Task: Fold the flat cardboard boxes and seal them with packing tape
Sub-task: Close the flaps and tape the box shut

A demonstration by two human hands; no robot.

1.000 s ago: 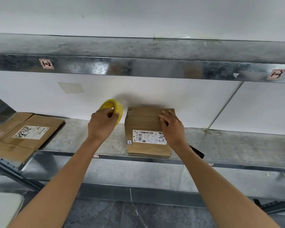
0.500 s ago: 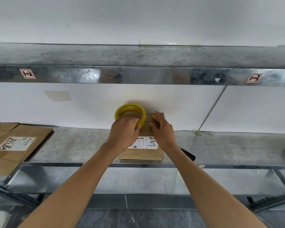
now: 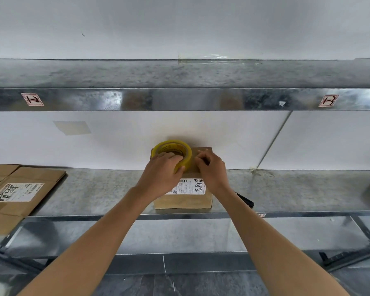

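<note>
A small folded cardboard box [image 3: 183,200] with a white shipping label stands on the metal shelf [image 3: 297,193], in the middle. My left hand [image 3: 161,175] grips a yellow roll of packing tape [image 3: 173,150] above the box's top, fingers through the core. My right hand [image 3: 212,169] rests on the right part of the box top with fingers curled beside the roll. Whether it pinches the tape's end is hidden.
Flat cardboard boxes [image 3: 19,189] with a label lie at the shelf's left end. A black pen-like thing [image 3: 246,200] lies just right of the box, behind my right wrist. An upper metal shelf [image 3: 179,99] overhangs. A white wall is close behind.
My left hand brought the tape roll from left of the box over its top. My right hand shifted from the box's front-right face up to the top, fingers now curled next to the roll.
</note>
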